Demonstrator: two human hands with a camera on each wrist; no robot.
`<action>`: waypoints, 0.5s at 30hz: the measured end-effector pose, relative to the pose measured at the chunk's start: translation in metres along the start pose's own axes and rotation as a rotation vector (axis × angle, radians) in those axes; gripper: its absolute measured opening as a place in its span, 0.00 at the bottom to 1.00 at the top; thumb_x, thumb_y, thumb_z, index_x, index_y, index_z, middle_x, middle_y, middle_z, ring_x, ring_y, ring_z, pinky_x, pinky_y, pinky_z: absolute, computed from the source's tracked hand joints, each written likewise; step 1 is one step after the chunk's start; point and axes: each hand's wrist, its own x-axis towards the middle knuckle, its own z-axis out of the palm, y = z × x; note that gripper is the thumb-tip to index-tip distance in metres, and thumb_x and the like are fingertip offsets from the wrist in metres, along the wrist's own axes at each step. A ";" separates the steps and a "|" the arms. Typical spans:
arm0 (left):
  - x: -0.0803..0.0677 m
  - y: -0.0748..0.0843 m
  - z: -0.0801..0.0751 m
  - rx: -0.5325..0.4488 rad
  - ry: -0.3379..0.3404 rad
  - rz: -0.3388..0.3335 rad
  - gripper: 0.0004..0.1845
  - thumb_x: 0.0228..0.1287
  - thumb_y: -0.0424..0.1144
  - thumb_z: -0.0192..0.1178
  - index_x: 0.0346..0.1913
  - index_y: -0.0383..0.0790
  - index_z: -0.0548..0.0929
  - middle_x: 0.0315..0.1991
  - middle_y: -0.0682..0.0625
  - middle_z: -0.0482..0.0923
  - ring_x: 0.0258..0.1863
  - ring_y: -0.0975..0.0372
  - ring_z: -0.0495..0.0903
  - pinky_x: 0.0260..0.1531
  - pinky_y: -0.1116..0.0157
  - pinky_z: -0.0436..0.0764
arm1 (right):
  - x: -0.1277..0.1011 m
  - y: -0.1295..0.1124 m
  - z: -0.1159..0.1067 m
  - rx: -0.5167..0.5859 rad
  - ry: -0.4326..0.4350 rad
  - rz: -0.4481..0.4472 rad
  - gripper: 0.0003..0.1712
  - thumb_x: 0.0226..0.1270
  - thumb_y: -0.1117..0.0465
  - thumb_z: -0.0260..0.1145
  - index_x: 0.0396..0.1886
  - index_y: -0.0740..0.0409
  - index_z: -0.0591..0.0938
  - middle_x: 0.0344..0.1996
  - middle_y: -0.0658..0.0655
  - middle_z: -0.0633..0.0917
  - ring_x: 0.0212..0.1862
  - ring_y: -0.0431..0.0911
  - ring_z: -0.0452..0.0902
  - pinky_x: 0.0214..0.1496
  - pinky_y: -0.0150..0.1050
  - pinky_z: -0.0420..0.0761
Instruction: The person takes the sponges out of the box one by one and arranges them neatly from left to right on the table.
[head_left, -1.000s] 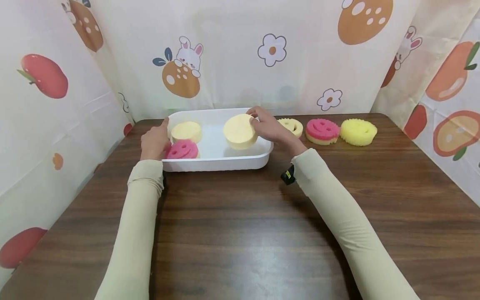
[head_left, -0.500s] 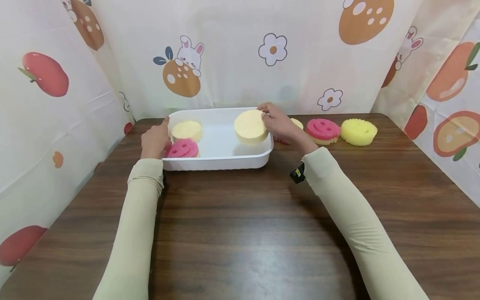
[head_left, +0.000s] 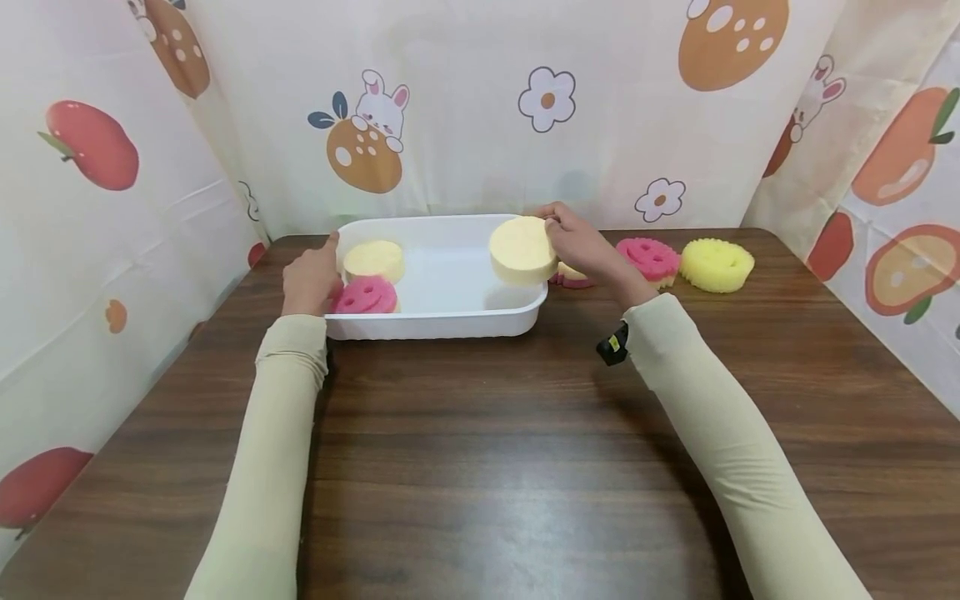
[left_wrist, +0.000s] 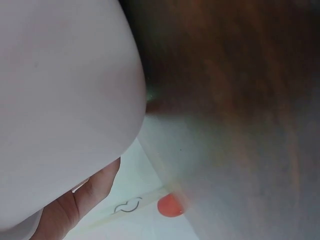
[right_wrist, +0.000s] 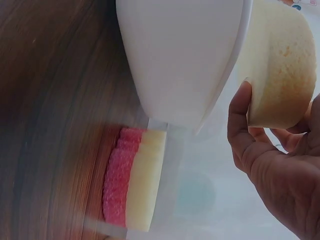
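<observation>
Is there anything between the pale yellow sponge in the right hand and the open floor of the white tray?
Nothing visible does. The right hand grips the pale yellow sponge above the right end of the white tray, whose floor there is bare; the tray's two sponges sit at its left end.

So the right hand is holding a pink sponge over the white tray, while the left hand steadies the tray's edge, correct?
Not quite: the sponge gripped by the right hand is pale yellow, not pink, as the head view shows. It is over the white tray, and the left hand is at the tray's edge.
</observation>
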 end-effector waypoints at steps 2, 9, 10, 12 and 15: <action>0.000 0.000 0.000 -0.003 -0.005 0.001 0.45 0.63 0.33 0.55 0.80 0.42 0.45 0.41 0.29 0.79 0.35 0.42 0.75 0.47 0.40 0.78 | -0.001 0.003 -0.002 0.008 0.009 0.007 0.26 0.81 0.49 0.35 0.71 0.55 0.62 0.68 0.60 0.67 0.61 0.52 0.66 0.65 0.47 0.71; 0.000 0.000 0.000 -0.012 -0.010 0.005 0.45 0.63 0.32 0.55 0.80 0.42 0.45 0.47 0.27 0.78 0.40 0.40 0.76 0.51 0.37 0.76 | -0.005 0.012 -0.010 -0.008 0.047 0.019 0.26 0.82 0.49 0.35 0.69 0.56 0.64 0.64 0.60 0.69 0.55 0.51 0.67 0.56 0.40 0.72; 0.000 0.000 0.000 -0.012 -0.008 0.007 0.45 0.63 0.32 0.55 0.80 0.42 0.45 0.46 0.27 0.79 0.40 0.40 0.77 0.51 0.37 0.76 | -0.006 0.013 -0.012 -0.012 0.050 0.021 0.26 0.82 0.49 0.35 0.68 0.56 0.65 0.63 0.60 0.69 0.55 0.51 0.67 0.55 0.39 0.72; 0.000 0.000 -0.001 -0.009 0.001 0.011 0.44 0.63 0.32 0.55 0.80 0.41 0.46 0.44 0.28 0.79 0.39 0.40 0.77 0.50 0.37 0.76 | -0.006 0.017 -0.014 -0.019 0.058 0.024 0.26 0.82 0.48 0.35 0.67 0.57 0.65 0.61 0.61 0.69 0.53 0.51 0.67 0.53 0.38 0.72; -0.001 0.001 -0.002 -0.005 0.011 0.015 0.44 0.63 0.32 0.54 0.80 0.41 0.47 0.43 0.28 0.79 0.38 0.40 0.77 0.49 0.37 0.77 | -0.008 0.021 -0.017 -0.030 0.062 0.038 0.25 0.82 0.47 0.35 0.66 0.56 0.64 0.60 0.61 0.69 0.54 0.52 0.67 0.53 0.39 0.71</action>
